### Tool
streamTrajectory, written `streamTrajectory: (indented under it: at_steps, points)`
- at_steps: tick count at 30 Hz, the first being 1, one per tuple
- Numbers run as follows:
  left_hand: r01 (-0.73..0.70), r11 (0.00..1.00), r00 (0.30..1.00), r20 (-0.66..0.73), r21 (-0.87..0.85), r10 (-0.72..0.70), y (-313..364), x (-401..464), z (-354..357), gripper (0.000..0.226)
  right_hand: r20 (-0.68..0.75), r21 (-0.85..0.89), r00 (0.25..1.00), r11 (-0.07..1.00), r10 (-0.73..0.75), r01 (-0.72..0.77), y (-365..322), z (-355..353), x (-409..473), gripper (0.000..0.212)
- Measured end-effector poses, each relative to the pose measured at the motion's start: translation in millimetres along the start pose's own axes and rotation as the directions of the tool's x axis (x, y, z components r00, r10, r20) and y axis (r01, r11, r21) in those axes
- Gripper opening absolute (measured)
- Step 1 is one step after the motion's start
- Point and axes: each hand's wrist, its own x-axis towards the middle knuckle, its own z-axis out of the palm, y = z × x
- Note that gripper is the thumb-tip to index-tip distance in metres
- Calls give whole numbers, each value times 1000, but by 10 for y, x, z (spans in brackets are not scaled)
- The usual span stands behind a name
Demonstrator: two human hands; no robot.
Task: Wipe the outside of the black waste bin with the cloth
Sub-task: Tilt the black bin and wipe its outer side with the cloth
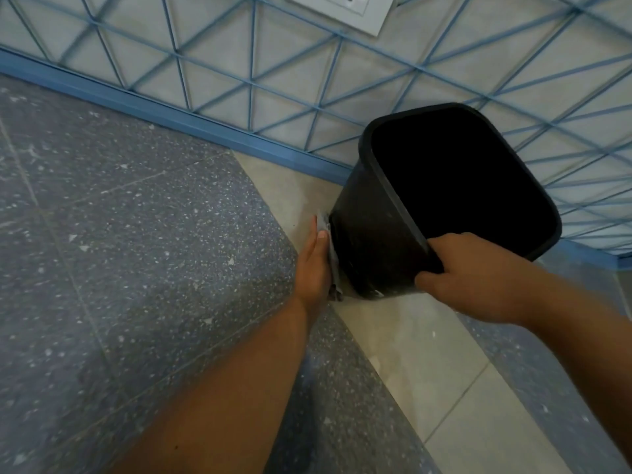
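Observation:
The black waste bin stands on the floor close to the wall, its open mouth facing up toward me and showing only darkness inside. My right hand grips the bin's near rim, thumb on the outer side. My left hand lies flat against the bin's left outer wall, low down, pressing a grey cloth between palm and bin. Only a thin strip of the cloth shows past the fingers and at the wrist.
A wall with pale tiles and blue diagonal lines rises behind the bin, with a blue skirting along its foot. A white socket plate sits high on the wall. The floor is dark speckled stone with a pale band.

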Motion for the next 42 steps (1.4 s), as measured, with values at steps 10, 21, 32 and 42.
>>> streamTrajectory:
  at_steps: [10, 21, 32, 42]
  points:
    - [1, 999, 999, -37, 38, 0, 162, -76, 199, 59, -304, -3, 952, 999, -44, 45, -243, 188, 36, 27]
    - [-80, 993, 997, 20, 84, 79, 285, -363, 585, 89, -303, 28, 949, 994, -92, 105, -129, 270, 51, 10]
    - [-128, 990, 992, 8, -57, 128, 255, -266, 553, 62, -320, 28, 945, 996, -71, 84, -130, 318, 37, 14]
    - [-35, 997, 999, -10, 70, 36, 331, -165, 557, 74, -325, 23, 944, 997, -64, 75, -103, 334, 9, 19]
